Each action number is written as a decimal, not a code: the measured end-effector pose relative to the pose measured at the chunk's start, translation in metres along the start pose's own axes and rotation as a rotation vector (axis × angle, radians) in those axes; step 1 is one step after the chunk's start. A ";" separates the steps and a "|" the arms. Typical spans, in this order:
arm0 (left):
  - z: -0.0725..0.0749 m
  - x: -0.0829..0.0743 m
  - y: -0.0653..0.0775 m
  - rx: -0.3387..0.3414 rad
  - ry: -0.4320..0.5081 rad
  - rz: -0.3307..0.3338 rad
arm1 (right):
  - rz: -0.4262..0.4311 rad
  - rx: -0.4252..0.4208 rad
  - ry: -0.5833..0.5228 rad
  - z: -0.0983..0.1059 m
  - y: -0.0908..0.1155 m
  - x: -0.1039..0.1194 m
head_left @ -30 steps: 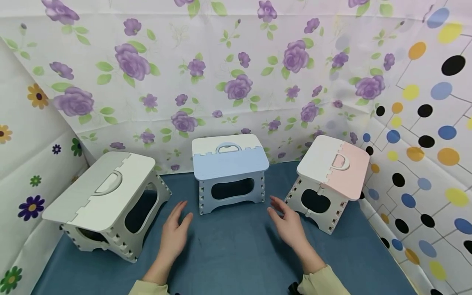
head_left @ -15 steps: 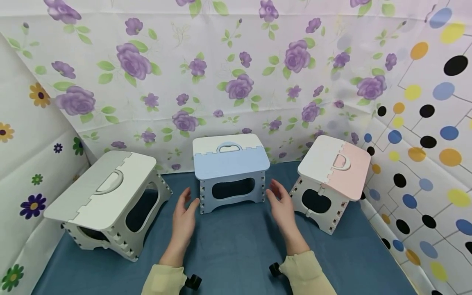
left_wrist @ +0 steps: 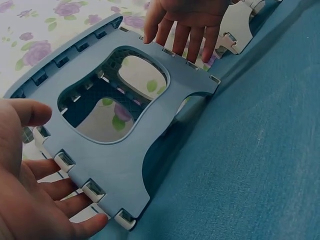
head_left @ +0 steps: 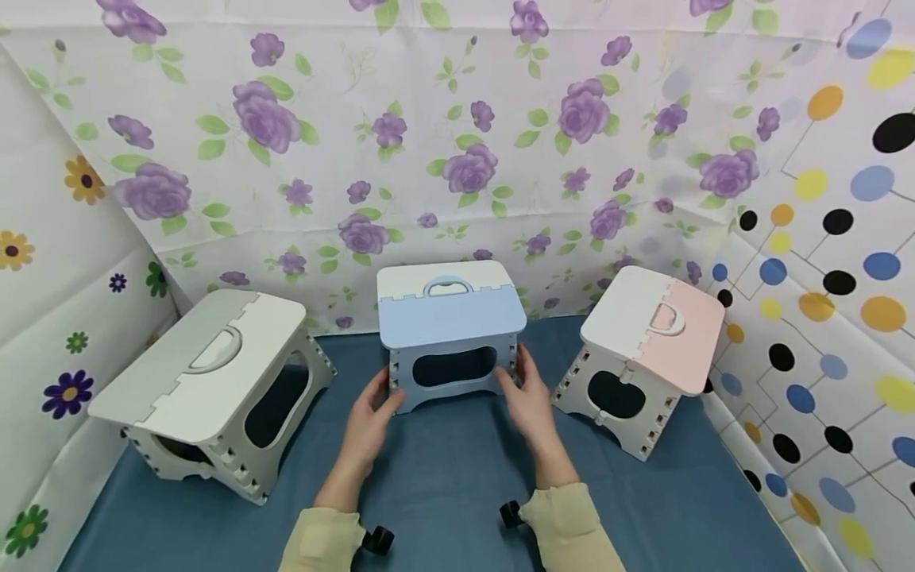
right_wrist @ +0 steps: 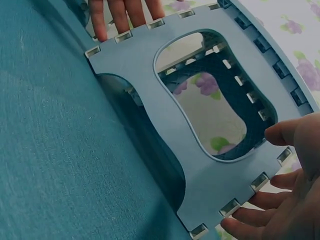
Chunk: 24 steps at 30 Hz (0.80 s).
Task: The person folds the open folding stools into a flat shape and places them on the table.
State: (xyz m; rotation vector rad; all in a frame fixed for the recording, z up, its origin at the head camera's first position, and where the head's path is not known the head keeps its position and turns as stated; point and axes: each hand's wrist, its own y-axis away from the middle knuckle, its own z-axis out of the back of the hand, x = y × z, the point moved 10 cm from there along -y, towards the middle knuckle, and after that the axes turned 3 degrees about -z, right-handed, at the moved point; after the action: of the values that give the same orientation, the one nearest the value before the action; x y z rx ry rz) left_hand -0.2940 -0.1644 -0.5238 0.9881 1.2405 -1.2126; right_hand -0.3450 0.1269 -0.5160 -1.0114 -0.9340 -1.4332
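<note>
A folding step stool [head_left: 450, 318], light blue with a white rear top section, stands upright on the blue cloth. My left hand [head_left: 368, 421] is at its left side. In the left wrist view, the extended fingers [left_wrist: 57, 192] lie along the toothed side edge, with the thumb in front. At the right side is my right hand [head_left: 529, 401], its fingers [right_wrist: 260, 202] reaching along that edge. Its thumb overlaps the front panel near the oval opening. Both hands have fairly straight fingers. The stool's grey-blue carry handle [head_left: 448, 286] lies on the top, untouched.
A larger grey and white folding stool [head_left: 207, 365] stands angled at the left. To the right is a pink and white one [head_left: 650, 334]. Floral fabric [head_left: 429, 135] hangs behind, and dotted fabric [head_left: 822, 318] hangs at the right. Blue cloth [head_left: 443, 492] covers the surface.
Both hands have moved inward and forward from beside the blue stool to its two sides. The stools stay in place; the view has shifted slightly.
</note>
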 end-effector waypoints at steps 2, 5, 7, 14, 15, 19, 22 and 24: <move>-0.002 0.000 0.001 0.015 -0.004 -0.001 | 0.001 0.011 0.011 -0.001 0.000 -0.001; -0.003 0.001 0.000 0.011 -0.003 -0.009 | 0.005 0.025 0.012 -0.002 0.000 -0.002; -0.004 0.001 0.000 0.012 -0.003 -0.014 | 0.005 0.022 0.015 -0.001 0.000 -0.002; -0.007 0.000 -0.002 0.023 -0.032 -0.015 | 0.011 0.022 0.040 0.001 0.001 0.001; -0.007 0.001 -0.002 0.020 -0.041 -0.012 | 0.008 0.023 0.041 0.001 0.001 0.001; -0.007 0.001 -0.002 0.002 -0.090 -0.026 | 0.004 0.016 0.055 0.001 0.002 0.001; -0.006 -0.001 -0.003 -0.009 -0.132 -0.059 | 0.004 0.009 0.079 0.001 0.001 0.000; -0.005 -0.002 -0.004 -0.011 -0.147 -0.067 | 0.012 0.007 0.098 0.001 0.000 0.000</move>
State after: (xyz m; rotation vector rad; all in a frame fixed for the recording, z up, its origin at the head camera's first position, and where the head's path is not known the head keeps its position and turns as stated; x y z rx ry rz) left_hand -0.2986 -0.1597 -0.5216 0.8400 1.1711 -1.3049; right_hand -0.3449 0.1280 -0.5157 -0.9311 -0.8597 -1.4550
